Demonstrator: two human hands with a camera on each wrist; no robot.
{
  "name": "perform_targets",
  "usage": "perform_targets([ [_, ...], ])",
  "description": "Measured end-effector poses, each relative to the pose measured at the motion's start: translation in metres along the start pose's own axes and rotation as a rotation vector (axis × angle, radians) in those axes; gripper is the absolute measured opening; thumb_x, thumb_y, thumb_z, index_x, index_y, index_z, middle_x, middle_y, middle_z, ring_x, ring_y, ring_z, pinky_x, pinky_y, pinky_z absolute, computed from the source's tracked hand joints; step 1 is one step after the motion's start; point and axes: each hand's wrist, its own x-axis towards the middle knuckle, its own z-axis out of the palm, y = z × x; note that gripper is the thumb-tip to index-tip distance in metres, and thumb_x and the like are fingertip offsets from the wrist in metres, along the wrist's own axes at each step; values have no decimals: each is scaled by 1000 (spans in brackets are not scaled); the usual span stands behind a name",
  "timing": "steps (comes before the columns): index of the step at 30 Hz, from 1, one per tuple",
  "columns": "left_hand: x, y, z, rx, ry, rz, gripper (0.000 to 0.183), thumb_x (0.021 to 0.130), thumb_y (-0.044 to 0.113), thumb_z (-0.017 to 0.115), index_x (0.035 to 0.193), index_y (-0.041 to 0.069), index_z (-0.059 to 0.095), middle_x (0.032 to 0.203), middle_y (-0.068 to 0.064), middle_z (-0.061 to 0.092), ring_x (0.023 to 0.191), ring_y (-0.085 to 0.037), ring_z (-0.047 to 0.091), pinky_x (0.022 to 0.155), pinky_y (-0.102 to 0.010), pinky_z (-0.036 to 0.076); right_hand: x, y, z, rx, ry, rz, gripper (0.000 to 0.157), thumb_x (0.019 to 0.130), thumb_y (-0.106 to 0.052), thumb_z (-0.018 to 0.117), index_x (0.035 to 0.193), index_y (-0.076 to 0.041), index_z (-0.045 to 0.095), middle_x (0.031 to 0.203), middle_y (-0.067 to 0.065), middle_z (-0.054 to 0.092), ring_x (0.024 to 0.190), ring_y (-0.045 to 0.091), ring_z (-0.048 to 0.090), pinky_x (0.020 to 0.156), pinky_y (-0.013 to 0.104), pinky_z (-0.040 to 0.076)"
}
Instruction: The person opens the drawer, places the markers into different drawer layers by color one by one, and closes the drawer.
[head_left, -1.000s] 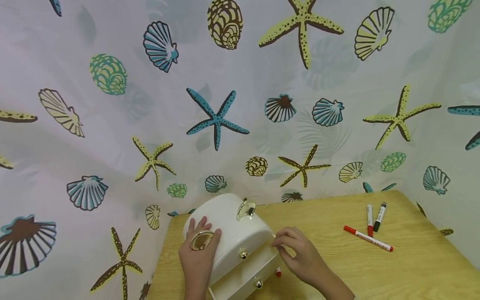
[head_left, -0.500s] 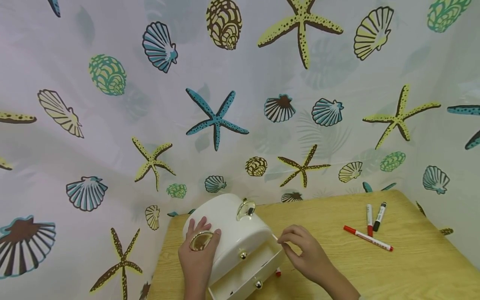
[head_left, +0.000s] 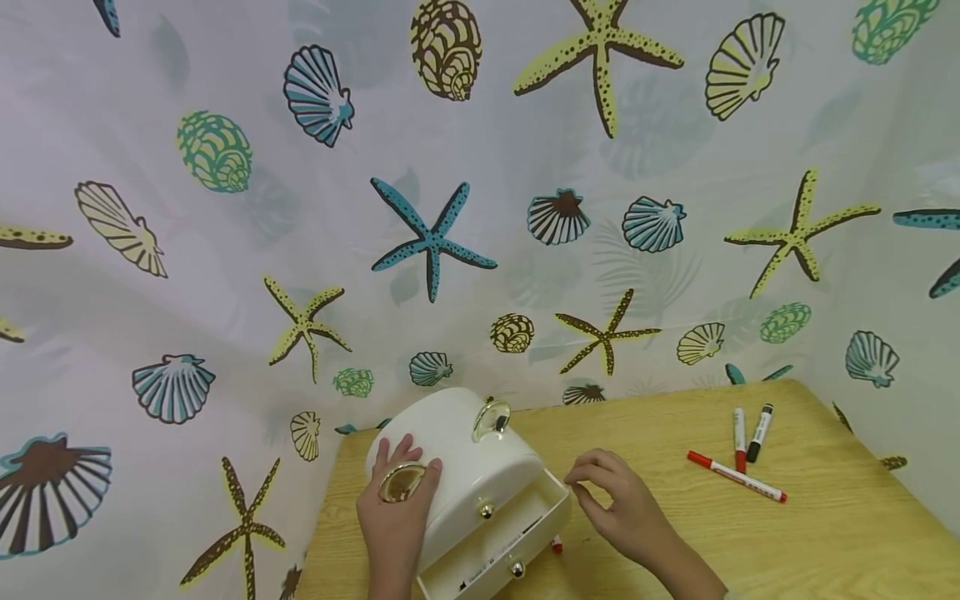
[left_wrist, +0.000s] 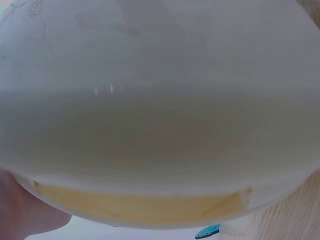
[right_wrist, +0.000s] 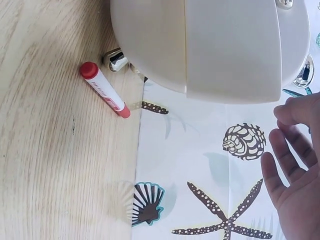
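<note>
A white rounded box (head_left: 457, 450) with gold fittings stands at an angle on the table, its lower drawer (head_left: 536, 546) pulled out. Inside the drawer lies a marker (head_left: 501, 555), partly hidden by the front wall. My left hand (head_left: 396, 512) rests on the box's domed top, fingers spread about a gold oval fitting (head_left: 402, 482). In the left wrist view the box's glossy surface fills most of the picture. My right hand (head_left: 615, 508) is beside the drawer's right corner, fingers loosely bent and holding nothing. The right wrist view shows its fingertips just off that corner.
At the right of the wooden table (head_left: 675, 433) lie a red-capped marker (head_left: 737, 477), a second red-ended marker (head_left: 740, 442) and a black-capped marker (head_left: 760, 433). Another red marker (right_wrist: 105, 90) lies close to the box. A seashell-print curtain (head_left: 480, 250) hangs behind.
My right hand has drawn back to the right from over the drawer's corner. The marker in the drawer has come into sight. My left hand has stayed on the box.
</note>
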Motion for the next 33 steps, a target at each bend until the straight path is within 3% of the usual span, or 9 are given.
perform_targets([
  [5, 0, -2, 0, -6, 3, 21, 40, 68, 45, 88, 97, 23, 75, 120, 12, 70, 141, -3, 37, 124, -42, 21, -3, 3, -3, 12, -17, 44, 29, 83, 3, 74, 97, -22, 70, 103, -8, 62, 96, 6, 56, 86, 13, 48],
  [11, 0, -1, 0, 12, 9, -18, 40, 67, 48, 88, 96, 25, 75, 120, 16, 69, 141, 0, 36, 124, -42, 20, -7, 10, -3, 4, -17, 52, 36, 82, 4, 74, 97, -28, 67, 102, -8, 62, 96, 6, 57, 87, 14, 48],
  [16, 1, -1, 0, 2, 5, 9, 40, 67, 47, 88, 97, 24, 75, 120, 13, 69, 141, -3, 37, 124, -43, 20, -8, 17, -2, -30, -4, 62, 42, 81, 4, 75, 97, -33, 65, 102, -10, 61, 96, 3, 57, 85, 13, 49],
  [33, 0, -2, 1, 17, 13, -12, 38, 67, 47, 88, 96, 26, 74, 120, 16, 69, 140, 0, 36, 124, -42, 20, -12, 25, -4, -75, 5, 103, 44, 80, 5, 75, 96, -35, 65, 101, -13, 60, 97, 3, 55, 85, 13, 48],
])
